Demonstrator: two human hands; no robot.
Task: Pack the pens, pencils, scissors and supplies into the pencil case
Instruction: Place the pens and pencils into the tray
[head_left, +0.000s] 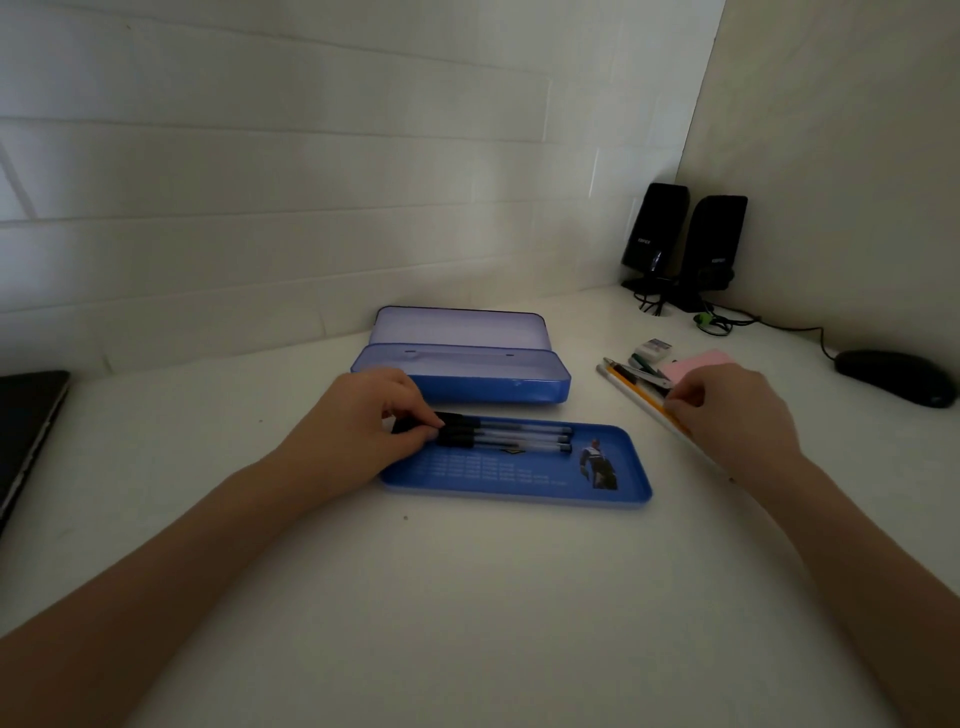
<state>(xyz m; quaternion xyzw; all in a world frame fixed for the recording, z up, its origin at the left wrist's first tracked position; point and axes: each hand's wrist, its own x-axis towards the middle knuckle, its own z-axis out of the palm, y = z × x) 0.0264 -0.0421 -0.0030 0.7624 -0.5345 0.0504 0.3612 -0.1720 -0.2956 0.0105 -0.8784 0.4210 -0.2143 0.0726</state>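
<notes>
A blue tin pencil case (462, 382) stands open near the wall, its lid leaning back. In front of it lies a flat blue tray (519, 480) with a printed figure. Three black-capped clear pens (519, 439) lie side by side on the tray's far edge. My left hand (363, 421) grips their capped ends. To the right lie yellow and white pencils (631, 392), scissors (644, 371), an eraser (653, 349) and a pink sticky-note pad (698, 364). My right hand (732, 408) pinches the pencils, with its fingers curled over them.
The white desk (467, 597) meets tiled walls in a corner. Two black speakers (685, 244) with cables stand at the back right. A black mouse (896, 376) lies at the far right, and a dark laptop (26, 431) at the left edge.
</notes>
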